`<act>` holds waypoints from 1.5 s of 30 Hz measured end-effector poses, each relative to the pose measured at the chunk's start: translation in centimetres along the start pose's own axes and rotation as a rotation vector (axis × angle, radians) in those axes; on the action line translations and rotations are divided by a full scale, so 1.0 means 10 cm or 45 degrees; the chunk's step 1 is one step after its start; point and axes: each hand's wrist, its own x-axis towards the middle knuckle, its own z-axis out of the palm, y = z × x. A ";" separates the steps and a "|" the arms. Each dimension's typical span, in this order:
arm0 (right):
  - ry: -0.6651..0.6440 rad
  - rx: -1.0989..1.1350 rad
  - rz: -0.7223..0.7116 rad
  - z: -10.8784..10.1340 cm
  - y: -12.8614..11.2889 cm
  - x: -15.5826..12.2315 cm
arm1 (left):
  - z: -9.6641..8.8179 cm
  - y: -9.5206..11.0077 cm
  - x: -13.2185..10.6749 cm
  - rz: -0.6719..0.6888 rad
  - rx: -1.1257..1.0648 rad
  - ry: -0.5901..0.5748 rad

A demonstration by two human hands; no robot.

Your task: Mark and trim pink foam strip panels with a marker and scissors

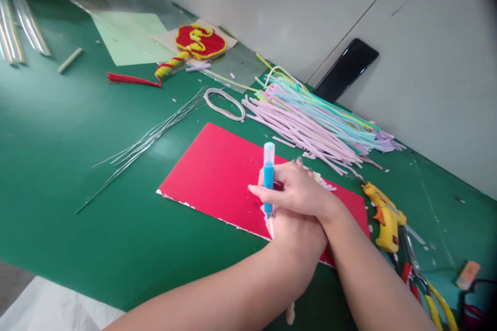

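My right hand (301,189) is closed around a blue marker (268,178) with a clear end. The marker stands nearly upright, its lower tip close to a small pale strip (271,227). My left hand (297,232) lies beneath the right one, with the wrists crossing. The left hand's fingers are hidden, so their grip cannot be made out. Both hands rest over a red board (221,170) with ragged white edges, lying on the green table (97,248). Pale scraps (324,182) show at the board beyond the hands.
Pastel pipe cleaners (310,119) lie behind the board beside a black phone (345,70). Left are thin wires (155,134) and a looped pale strip (224,104). A red-and-yellow fan (201,41) lies farther back. A yellow glue gun (386,217) and pliers (413,264) sit right.
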 end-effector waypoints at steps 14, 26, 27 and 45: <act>0.177 -0.105 -0.024 0.02 0.01 0.02 | -0.01 -0.01 0.03 -0.017 -0.079 -0.061; 0.176 -0.108 0.001 0.02 0.02 0.02 | -0.01 -0.02 0.02 0.019 -0.037 -0.088; 0.256 -0.130 0.004 0.02 0.02 0.03 | -0.01 -0.02 0.02 0.006 -0.053 -0.106; 0.237 0.104 -0.011 0.00 0.02 0.03 | -0.02 -0.02 0.02 -0.023 -0.010 -0.132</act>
